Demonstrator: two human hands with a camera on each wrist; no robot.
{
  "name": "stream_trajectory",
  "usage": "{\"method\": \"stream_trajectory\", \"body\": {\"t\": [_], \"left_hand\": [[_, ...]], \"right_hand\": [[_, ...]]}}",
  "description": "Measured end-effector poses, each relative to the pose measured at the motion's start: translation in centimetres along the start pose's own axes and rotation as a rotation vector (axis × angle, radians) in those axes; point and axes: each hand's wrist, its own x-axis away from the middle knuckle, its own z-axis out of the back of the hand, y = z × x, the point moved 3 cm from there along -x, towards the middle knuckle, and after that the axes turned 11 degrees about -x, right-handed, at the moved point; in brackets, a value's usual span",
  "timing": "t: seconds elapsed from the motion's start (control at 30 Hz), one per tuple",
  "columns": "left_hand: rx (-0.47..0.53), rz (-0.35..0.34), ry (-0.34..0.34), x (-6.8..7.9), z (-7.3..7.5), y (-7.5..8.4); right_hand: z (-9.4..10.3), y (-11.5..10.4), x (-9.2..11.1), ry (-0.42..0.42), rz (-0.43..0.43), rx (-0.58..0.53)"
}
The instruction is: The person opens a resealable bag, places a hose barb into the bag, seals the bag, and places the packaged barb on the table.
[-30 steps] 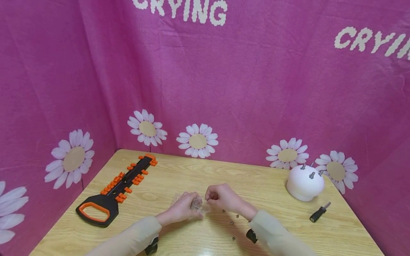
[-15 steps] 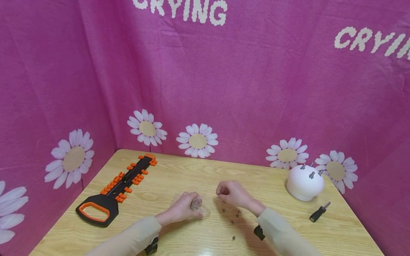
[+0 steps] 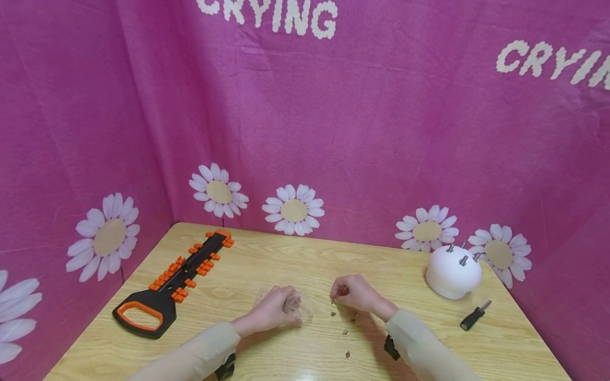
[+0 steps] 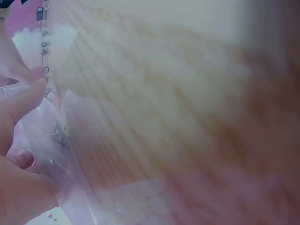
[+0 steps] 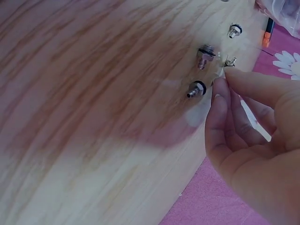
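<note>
My left hand (image 3: pixel 275 308) grips a clear plastic bag (image 3: pixel 305 307) over the middle of the table. Through the bag's film (image 4: pixel 79 164) in the left wrist view, a small metal piece (image 4: pixel 61 135) shows inside. To the right, my right hand (image 3: pixel 357 293) has thumb and fingers brought together at a small metal hose fitting (image 5: pixel 230 62), pinching it close at the tabletop. Several like fittings with black rings, among them one fitting (image 5: pixel 197 89) and another fitting (image 5: pixel 235 31), lie near the right fingertips. Part of the pinched fitting is hidden by the thumb.
A black rack with orange clips (image 3: pixel 186 270) and a looped handle lies at the left. At the right stand a white rounded body with metal stems (image 3: pixel 452 272) and, in front of it, a black-handled screwdriver (image 3: pixel 474 316). Pink cloth (image 3: pixel 362 132) hangs around the table (image 3: pixel 271 246).
The right hand has moved from the bag rightward to the row of fittings. More fittings show on the table than a second ago. The left hand stays with the bag.
</note>
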Motion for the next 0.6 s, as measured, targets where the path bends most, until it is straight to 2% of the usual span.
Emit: {"method": "stream_trajectory", "body": {"t": [0.6], "left_hand": [[-0.002,-0.005,0.012,0.03,0.13,0.08]], "right_hand": [[-0.42,0.45,-0.12,-0.015,-0.004,0.008]]}}
